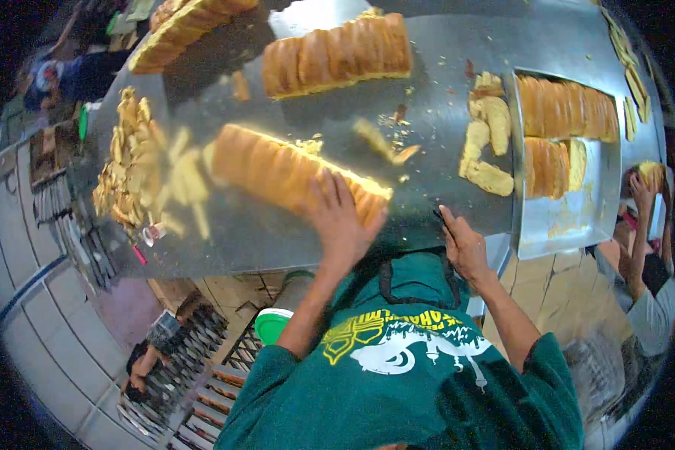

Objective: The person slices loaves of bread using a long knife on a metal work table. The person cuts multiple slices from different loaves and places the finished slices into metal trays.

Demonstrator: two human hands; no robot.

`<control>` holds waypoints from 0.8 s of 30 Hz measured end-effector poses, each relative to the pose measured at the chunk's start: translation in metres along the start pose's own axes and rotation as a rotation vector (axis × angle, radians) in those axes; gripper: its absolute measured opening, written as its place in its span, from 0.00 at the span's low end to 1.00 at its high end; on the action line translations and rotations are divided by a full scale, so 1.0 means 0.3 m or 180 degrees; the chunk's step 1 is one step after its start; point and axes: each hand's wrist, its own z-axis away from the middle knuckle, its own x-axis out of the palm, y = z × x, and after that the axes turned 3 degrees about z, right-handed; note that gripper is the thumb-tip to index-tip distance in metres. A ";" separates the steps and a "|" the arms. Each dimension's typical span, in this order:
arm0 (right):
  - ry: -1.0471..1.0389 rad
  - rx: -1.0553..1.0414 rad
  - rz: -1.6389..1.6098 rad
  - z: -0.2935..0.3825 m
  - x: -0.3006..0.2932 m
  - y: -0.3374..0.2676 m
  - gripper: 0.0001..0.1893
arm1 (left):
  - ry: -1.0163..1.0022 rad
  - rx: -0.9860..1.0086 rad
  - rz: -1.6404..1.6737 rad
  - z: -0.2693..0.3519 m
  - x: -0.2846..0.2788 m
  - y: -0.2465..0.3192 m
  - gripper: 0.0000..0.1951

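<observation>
My left hand [340, 216] presses on the near right end of a long loaf of ridged bread [270, 169]. The loaf lies aslant on a metal table [247, 236], golden crust towards me and pale crumb along its far edge. Cut strips of bread [185, 180], partly blurred, lie by its left end. My right hand [466, 247] is closed around a thin dark tool [440, 211], apparently a knife, near the table's front edge. Its blade is hard to make out against the dark surface. A bread trimming [374, 138] and crumbs lie beyond the loaf.
Another loaf [337, 56] lies farther back, with one more [191, 34] at upper left. A metal tray [571, 228] on the right holds bread pieces. Trimmings [486, 135] lie beside it. A heap of strips [126, 163] is at left. A co-worker's hands [644, 188] hold bread at far right.
</observation>
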 end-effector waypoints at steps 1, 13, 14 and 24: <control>0.0010 -0.0149 -0.0179 -0.017 0.017 -0.018 0.33 | -0.0138 0.0039 0.0078 0.003 -0.012 -0.013 0.58; -0.0602 -0.0950 0.0381 -0.436 -0.041 -0.279 0.40 | 0.0480 -0.0445 0.0191 -0.080 -0.013 -0.249 0.50; -0.0980 -0.0720 0.0452 -0.368 -0.069 -0.226 0.42 | 0.0574 -0.0402 0.0218 -0.078 -0.015 -0.245 0.50; 0.1340 -0.0352 0.0472 -0.236 -0.147 0.086 0.28 | 0.0566 0.0538 0.0726 -0.391 -0.150 -0.142 0.35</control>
